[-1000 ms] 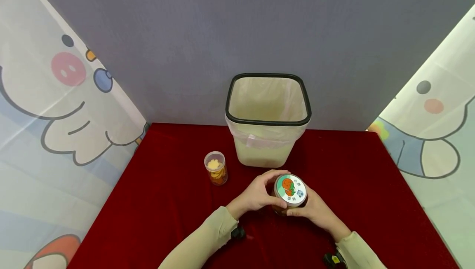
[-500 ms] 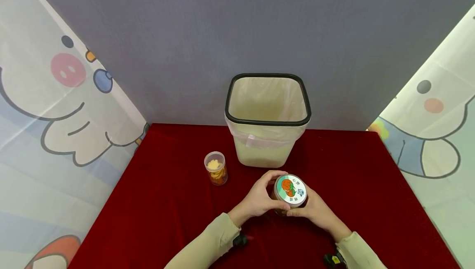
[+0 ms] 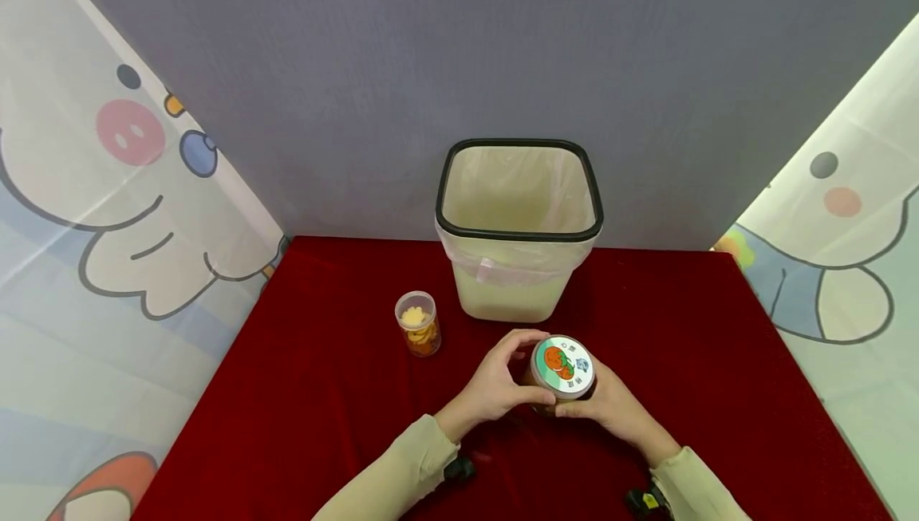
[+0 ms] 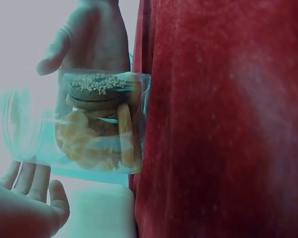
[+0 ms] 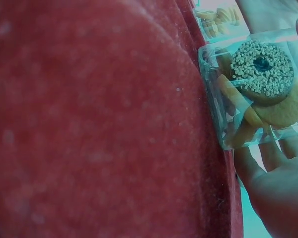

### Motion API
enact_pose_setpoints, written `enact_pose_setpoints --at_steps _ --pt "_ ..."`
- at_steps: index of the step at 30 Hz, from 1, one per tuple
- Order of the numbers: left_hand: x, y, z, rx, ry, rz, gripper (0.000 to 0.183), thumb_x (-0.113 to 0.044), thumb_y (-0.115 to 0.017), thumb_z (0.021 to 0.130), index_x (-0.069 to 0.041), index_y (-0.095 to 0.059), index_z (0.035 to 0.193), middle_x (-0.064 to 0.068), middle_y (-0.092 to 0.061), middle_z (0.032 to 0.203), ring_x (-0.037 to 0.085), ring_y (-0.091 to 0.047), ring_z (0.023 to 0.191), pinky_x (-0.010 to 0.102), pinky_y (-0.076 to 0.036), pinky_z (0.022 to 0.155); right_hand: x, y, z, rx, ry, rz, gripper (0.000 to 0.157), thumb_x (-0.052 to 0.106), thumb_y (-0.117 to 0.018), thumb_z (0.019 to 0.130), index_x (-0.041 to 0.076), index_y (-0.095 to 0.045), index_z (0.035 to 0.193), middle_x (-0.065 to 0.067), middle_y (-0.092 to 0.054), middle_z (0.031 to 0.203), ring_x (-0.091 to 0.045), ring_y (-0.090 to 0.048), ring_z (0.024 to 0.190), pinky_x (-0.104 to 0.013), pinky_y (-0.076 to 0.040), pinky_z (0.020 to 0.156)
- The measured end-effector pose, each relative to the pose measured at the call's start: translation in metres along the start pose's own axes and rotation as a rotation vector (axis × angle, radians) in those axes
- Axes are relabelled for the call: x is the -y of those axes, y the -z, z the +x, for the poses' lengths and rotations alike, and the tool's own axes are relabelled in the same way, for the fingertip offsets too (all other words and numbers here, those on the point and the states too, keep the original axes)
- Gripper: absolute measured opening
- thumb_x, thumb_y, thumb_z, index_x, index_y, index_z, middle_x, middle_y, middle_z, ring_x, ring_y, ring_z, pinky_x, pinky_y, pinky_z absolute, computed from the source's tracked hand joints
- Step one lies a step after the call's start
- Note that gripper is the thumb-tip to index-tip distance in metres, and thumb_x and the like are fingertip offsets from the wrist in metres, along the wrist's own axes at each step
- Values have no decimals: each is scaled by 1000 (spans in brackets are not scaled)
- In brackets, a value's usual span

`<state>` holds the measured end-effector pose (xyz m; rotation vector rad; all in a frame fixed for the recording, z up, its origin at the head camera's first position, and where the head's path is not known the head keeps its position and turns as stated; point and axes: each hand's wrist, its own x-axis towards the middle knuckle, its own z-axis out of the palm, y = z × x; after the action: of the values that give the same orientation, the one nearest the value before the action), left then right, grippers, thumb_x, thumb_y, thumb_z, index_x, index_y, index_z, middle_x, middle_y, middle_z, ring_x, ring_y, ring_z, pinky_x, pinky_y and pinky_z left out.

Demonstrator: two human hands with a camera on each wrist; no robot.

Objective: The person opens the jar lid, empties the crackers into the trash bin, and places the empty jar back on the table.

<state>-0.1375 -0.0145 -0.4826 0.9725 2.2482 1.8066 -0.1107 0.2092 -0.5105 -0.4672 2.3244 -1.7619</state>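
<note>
A clear plastic cookie jar [image 3: 564, 367] stands upright between my hands, its round lid printed with orange fruit on green and white. My left hand [image 3: 497, 381] curls round its left side near the lid, thumb at the front. From the right, my right hand [image 3: 610, 408] grips the jar, its thumb also in front. Through the wall in the left wrist view, a dark cookie [image 4: 97, 91] with chopped nuts shows above pale cookies [image 4: 82, 136]. The right wrist view shows a nut-covered ring cookie [image 5: 262, 69]. Most of the right fingers are hidden behind the jar in the head view.
A smaller clear jar [image 3: 419, 325] of cookies, its top seemingly uncovered, stands left of my hands. Behind them is a cream trash can [image 3: 513, 290] with a black rim and a liner. Red cloth [image 3: 345, 393] covers the table, with a grey wall [image 3: 517, 50] behind.
The lid's print has turned counterclockwise a little as seen from above. My left hand has shifted slightly around the jar; my right hand stays almost in place.
</note>
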Motion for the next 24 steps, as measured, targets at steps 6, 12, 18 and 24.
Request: enact_pose_setpoints --at_steps 6,12,18,24 --pt "2 7 2 24 -16 7 72 -22 -83 71 -21 -47 133 -9 -48 130 10 -45 118 34 -42 91 4 -1 0 -13 -13 -17 89 19 -86 66 26 -37 140 4 -50 132 -13 -48 119 -21 -37 95" --pt "-2 22 14 167 -11 -112 68 -19 -78 78 -14 -45 137 1 -47 138 15 -42 126 43 -36 100 1 0 -1 -21 -17 -26 89 20 -86 66 26 -37 140 4 -49 133 -12 -47 120 -20 -36 95" --pt "-18 37 28 374 -50 -218 69 0 -73 79 4 -38 138 22 -41 140 27 -41 129 47 -31 104 0 0 -1 -10 -7 -28 90 19 -85 68 26 -35 142 4 -48 135 -12 -46 122 -18 -34 96" --pt "-22 38 39 505 -65 -223 76 7 -71 77 7 -31 141 23 -35 143 28 -35 132 33 -29 107 -2 0 -1 -13 -14 -42 91 20 -85 68 26 -33 143 5 -48 134 -12 -46 121 -18 -34 96"
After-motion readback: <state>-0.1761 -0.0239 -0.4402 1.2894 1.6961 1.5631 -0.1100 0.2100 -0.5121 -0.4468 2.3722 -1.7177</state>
